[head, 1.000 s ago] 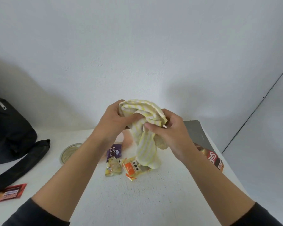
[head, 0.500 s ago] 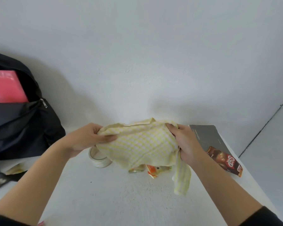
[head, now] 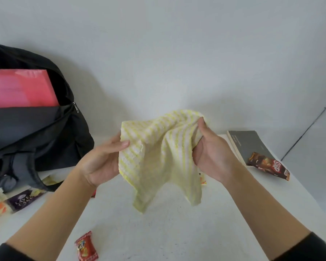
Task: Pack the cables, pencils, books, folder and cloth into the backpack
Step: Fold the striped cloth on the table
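Cloth (head: 158, 159), spread wide before, now droops bunched, left hand (head: 102, 162) pinching, right hand (head: 213, 155) gripping its edges.

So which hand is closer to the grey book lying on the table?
Right. The right hand grips the cloth close beside the book; the left hand holds the cloth's other edge, over toward the backpack.
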`<state>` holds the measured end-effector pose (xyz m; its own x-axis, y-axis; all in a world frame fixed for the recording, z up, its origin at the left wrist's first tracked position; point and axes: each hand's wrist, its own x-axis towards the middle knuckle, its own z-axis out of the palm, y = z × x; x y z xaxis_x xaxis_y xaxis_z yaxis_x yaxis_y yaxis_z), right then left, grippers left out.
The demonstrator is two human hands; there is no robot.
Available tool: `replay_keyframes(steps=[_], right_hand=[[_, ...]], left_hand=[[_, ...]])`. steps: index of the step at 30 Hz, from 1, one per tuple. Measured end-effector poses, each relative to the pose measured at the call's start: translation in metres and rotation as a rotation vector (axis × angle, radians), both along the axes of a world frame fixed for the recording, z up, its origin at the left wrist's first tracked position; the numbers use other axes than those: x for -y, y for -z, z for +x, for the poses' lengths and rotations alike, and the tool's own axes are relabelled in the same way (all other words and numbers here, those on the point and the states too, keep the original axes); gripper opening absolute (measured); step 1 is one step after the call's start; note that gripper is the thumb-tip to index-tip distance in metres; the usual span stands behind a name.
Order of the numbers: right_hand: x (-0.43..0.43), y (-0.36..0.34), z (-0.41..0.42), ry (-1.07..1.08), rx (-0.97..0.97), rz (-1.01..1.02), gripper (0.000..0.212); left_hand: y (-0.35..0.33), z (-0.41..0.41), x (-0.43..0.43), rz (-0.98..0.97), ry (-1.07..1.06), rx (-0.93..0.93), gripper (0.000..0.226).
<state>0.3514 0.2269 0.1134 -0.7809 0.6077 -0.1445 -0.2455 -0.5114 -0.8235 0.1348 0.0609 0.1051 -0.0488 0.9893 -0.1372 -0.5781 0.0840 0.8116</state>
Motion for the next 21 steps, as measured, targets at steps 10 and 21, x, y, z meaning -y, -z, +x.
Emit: replay_keyframes(steps=[10, 21], right_hand=[[0.022, 0.023, -0.008, -0.014, 0.032, 0.034, 0.044], [0.017, 0.039, -0.002, 0.242, 0.345, 0.239, 0.024]], left_hand=[[0.019, 0.004, 0.028, -0.026, -0.154, -0.41, 0.102], [0.029, -0.042, 0.04, -0.159, -0.39, -0.51, 0.03]])
